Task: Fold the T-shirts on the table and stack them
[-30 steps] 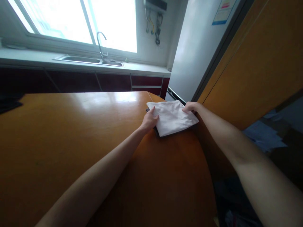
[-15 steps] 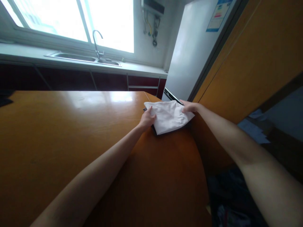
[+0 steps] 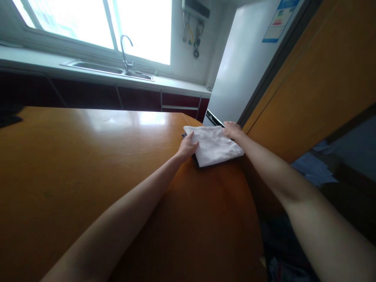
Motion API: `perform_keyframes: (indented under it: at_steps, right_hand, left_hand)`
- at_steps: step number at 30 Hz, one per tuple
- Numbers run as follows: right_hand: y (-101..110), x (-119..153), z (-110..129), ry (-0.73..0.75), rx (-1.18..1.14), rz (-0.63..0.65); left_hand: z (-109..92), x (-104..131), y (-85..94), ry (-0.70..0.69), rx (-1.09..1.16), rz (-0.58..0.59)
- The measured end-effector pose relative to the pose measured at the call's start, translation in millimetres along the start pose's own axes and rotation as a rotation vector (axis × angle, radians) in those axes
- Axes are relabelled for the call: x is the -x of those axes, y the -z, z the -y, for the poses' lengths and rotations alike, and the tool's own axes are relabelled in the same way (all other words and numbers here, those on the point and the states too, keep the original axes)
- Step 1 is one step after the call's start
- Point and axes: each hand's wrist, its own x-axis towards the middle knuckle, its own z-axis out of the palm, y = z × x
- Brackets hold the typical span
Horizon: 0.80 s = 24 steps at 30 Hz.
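A folded white cloth (image 3: 216, 147), probably a garment, lies on a dark folded layer (image 3: 219, 164) near the rounded right end of the wooden table (image 3: 117, 156). At its left edge is my left hand (image 3: 188, 146), closed, thumb on top and the other fingers partly hidden. My right hand (image 3: 232, 130) is at the far right corner with its fingers curled against the cloth's edge; their tips are hard to make out. The cloth lies fairly flat with light wrinkles.
A dark item (image 3: 10, 117) lies at the table's far left. Beyond the table are a counter with a sink (image 3: 100, 67) and a tap (image 3: 125, 51). A fridge (image 3: 237, 62) and a wooden panel (image 3: 317, 74) stand on the right. Papers (image 3: 315, 168) lie lower right.
The right corner of the white cloth has come down and its bunched folds have flattened. My right hand has turned knuckles up at the far edge. The view has shifted slightly.
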Motion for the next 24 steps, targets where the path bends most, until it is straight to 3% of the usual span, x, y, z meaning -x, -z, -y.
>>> perform_keyframes:
  at_steps: [4,9,12,14,16,19,22,24]
  right_hand:
    - [-26,-27,16,0.125,-0.168,-0.094]
    - [-72,-36,20,0.061,-0.256,-0.043]
    - [-89,-35,17,0.032,-0.299,-0.026]
    - [-92,-34,14,0.026,-0.319,-0.021]
    - [-90,-35,12,0.027,-0.334,-0.010]
    - [-86,-33,13,0.014,-0.348,-0.002]
    - [-86,-30,16,-0.008,-0.354,-0.002]
    - [-86,-29,18,-0.015,-0.356,0.001]
  left_hand:
    - [-7,5,1.4,0.005,-0.006,0.004]
    - [-9,10,1.3,0.038,-0.004,0.026]
    - [-10,7,4.1,0.057,-0.004,0.059]
    - [-15,1,10.4,0.044,-0.065,0.079]
    - [-21,-7,19.8,-0.022,-0.181,0.028]
    - [-28,-17,32.7,-0.246,-0.306,-0.078]
    - [-20,-19,37.3,-0.443,-0.372,0.027]
    - [-8,-17,36.7,-0.418,-0.415,0.131]
